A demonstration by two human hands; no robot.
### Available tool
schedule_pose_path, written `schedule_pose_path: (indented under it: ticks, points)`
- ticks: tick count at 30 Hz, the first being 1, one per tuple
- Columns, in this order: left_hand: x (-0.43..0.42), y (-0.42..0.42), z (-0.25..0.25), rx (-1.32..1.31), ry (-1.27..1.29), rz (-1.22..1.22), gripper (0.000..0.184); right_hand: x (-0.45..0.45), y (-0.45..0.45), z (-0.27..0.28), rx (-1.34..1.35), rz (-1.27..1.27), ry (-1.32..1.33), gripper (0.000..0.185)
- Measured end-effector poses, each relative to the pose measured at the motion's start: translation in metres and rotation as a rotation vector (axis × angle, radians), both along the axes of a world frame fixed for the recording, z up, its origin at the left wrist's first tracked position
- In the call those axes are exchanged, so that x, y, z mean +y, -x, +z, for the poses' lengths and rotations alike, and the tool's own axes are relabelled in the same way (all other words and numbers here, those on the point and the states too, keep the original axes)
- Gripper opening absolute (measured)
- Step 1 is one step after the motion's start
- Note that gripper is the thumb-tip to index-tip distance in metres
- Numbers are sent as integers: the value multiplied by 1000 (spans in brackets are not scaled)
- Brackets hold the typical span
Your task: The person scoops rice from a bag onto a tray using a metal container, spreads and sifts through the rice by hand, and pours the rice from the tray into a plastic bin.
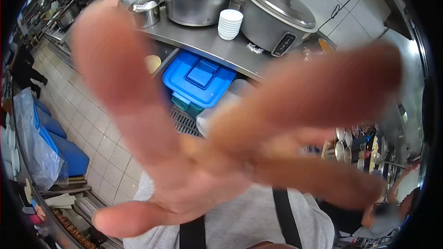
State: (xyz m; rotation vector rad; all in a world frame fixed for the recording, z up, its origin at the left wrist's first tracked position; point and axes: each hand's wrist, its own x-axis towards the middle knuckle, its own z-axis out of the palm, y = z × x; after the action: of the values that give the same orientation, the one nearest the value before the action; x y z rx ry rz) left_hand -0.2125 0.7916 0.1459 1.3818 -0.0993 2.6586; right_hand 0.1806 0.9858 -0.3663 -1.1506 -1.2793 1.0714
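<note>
My left hand [198, 189] fills the middle of the head view, very close to the camera. Its palm faces me, with the thumb low on the left and the fingers spread wide upward and to the right. Nothing is held in it, and the fingertips are blurred. Behind the fingers, partly covered, is a blue lidded bin [198, 76] under a steel counter [189, 39]. My right hand does not show.
A large steel pot [198, 0], stacked white bowls [230, 24] and a grey lidded cooker [277, 16] stand on the counter. Blue containers [69, 152] under plastic line the left. A co-worker [385, 216] is at lower right; another person's dark-clothed legs [27, 69] appear at left.
</note>
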Motion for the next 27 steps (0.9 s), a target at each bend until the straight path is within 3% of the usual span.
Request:
schedule_pose_path:
  ticks: [1,3,6,9,12,16,19,22,24,27]
  points:
    - [-1,2,-3,8,45,-17,55,-4,8,8,41,19,-34,56]
    - [-2,3,-10,23,127,-51,56,-9,36,44,-598,-250,432,55]
    - [2,6,-11,47,206,-92,58,-21,50,70,-581,-273,507,56]
    - [3,8,-24,64,275,-131,59,-20,31,21,-724,-248,322,55]
    - [10,11,-30,80,343,-173,61,-29,21,-1,-547,-233,348,56]
    - [26,11,-36,104,419,-237,63,-46,14,-24,-626,-242,357,57]
    - [44,12,-41,130,452,-318,65,-48,21,-13,-402,-275,539,59]
    - [79,8,-49,166,536,-460,66,-71,5,-28,-87,-135,587,63]
    - [104,1,-57,185,587,-593,68,-74,8,-29,-185,-173,579,62]
    - [134,-12,-87,146,800,-856,69,-71,15,-17,-703,-279,546,61]
